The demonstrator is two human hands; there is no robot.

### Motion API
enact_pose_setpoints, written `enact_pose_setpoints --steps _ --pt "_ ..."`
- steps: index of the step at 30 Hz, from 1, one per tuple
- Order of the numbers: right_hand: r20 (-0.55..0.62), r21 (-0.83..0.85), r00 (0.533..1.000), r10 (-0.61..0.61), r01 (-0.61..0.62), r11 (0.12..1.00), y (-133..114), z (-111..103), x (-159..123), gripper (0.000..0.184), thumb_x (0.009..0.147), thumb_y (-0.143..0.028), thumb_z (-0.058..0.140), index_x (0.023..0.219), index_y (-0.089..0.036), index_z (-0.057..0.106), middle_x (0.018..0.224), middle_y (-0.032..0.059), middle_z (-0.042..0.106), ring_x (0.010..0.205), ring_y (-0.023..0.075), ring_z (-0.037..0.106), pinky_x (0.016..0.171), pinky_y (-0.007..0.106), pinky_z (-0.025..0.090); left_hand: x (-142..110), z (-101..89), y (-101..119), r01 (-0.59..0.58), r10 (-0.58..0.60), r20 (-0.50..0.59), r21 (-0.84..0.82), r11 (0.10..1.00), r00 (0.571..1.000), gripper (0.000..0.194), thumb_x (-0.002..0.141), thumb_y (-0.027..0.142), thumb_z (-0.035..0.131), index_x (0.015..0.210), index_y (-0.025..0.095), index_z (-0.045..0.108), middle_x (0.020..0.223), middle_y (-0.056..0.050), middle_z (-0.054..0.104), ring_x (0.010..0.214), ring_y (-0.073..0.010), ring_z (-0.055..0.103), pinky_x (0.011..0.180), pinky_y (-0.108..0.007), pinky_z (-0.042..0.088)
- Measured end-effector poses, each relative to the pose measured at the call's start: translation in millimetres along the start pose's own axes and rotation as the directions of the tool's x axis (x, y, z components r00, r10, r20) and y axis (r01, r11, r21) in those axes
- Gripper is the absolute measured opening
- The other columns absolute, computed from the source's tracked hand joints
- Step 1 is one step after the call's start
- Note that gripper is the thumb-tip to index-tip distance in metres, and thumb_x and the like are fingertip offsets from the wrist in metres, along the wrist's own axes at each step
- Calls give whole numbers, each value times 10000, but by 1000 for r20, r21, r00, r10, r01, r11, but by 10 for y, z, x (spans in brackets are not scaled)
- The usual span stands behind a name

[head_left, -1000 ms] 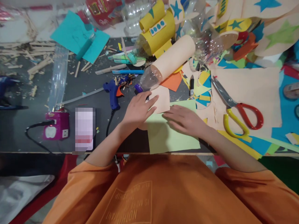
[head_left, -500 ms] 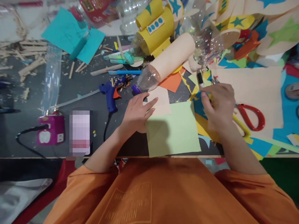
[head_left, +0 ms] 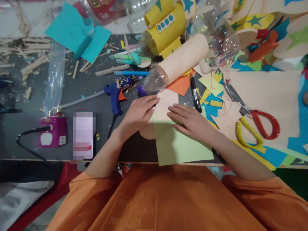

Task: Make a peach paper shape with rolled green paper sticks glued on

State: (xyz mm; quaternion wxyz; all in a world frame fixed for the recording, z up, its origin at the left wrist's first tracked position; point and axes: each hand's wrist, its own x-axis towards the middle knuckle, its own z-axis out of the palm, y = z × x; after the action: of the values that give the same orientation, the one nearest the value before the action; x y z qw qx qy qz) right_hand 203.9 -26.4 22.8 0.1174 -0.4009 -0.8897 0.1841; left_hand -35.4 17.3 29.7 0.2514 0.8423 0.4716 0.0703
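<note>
My left hand (head_left: 141,112) lies with its fingers stretched over the left edge of a small cream paper piece (head_left: 167,98). My right hand (head_left: 190,122), also open and flat, rests at that piece's right side, over a light green sheet (head_left: 187,146). The cream piece overlaps the top of the green sheet. Under my left wrist a rounded cream paper (head_left: 147,132) partly shows. Just beyond my right fingers lies a black marker (head_left: 194,93). A clear bottle wrapped in cream paper (head_left: 184,59), with a purple cap, lies above both hands.
A blue glue gun (head_left: 115,98) and a phone (head_left: 83,134) lie left. Scissors with red and yellow handles (head_left: 264,123) rest on cream paper (head_left: 271,96) at right. A yellow-wrapped bottle (head_left: 166,32) lies behind. Wood scraps (head_left: 36,51) litter the far left.
My right hand has let go of the black marker, which now lies on the table, and moved left onto the papers. The scissors are uncovered. The view has shifted slightly.
</note>
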Motion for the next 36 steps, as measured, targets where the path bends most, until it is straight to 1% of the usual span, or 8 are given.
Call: enact_pose_setpoints --steps 3,5,10,16,20,24,30,36 --pt "-25 -7 1000 12 -12 1000 23 -28 -41 357 957 -309 476 1249 -167 626 1387 128 593 1322 292 519 1055 493 476 -25 10 -19 -77 74 73 41 996 995 614 886 437 549 1436 185 445 1514 -126 444 1380 -298 419 1116 -442 316" --pt "-45 -4 999 17 -17 1000 35 -29 -48 326 954 -300 483 1203 -174 652 1360 123 616 1301 291 539 1050 491 480 -35 31 -31 -106 99 82 88 990 992 711 838 466 624 1452 172 418 1527 -152 419 1405 -325 384 1123 -464 303" --pt "-81 -10 997 10 -11 1000 37 5 -3 316 966 -268 453 1168 -157 670 1322 129 644 1266 290 571 1033 500 487 -28 67 -53 -118 111 63 121 986 992 727 822 453 662 1452 184 417 1508 -165 442 1406 -338 384 1114 -483 317" --pt "-56 7 998 22 -21 1000 18 34 32 337 961 -186 432 1227 -188 638 1366 98 615 1313 264 537 1079 512 451 -28 71 -75 -136 132 40 142 981 991 691 821 448 674 1431 208 456 1552 -179 365 1414 -343 370 1108 -503 321" --pt "-39 12 999 25 -25 1000 29 51 28 364 953 -153 424 1263 -169 616 1401 101 583 1350 261 501 1113 513 420 -36 65 -74 -153 148 51 127 980 988 696 836 456 655 1443 190 441 1528 -179 408 1405 -330 389 1096 -472 340" --pt "-17 29 999 45 -45 999 40 68 29 398 958 -149 396 1300 -200 591 1437 82 546 1383 252 461 1131 533 393 -34 72 -62 -130 126 44 110 985 991 699 847 505 623 1443 186 444 1491 -164 468 1388 -329 414 1096 -466 337" --pt "-24 25 999 30 -29 999 53 75 34 397 965 -153 382 1305 -163 587 1438 97 541 1384 256 459 1128 521 401 -26 128 -52 -123 126 -14 128 984 992 657 933 599 399 1424 168 469 1474 -167 487 1369 -301 433 1091 -433 325" --pt "-23 24 1000 18 -17 1000 71 71 17 408 961 -156 391 1327 -177 570 1448 88 533 1394 252 446 1133 523 396 -30 155 -43 -92 96 -24 134 987 995 661 934 620 369 1429 192 463 1484 -154 478 1371 -296 427 1093 -434 312"
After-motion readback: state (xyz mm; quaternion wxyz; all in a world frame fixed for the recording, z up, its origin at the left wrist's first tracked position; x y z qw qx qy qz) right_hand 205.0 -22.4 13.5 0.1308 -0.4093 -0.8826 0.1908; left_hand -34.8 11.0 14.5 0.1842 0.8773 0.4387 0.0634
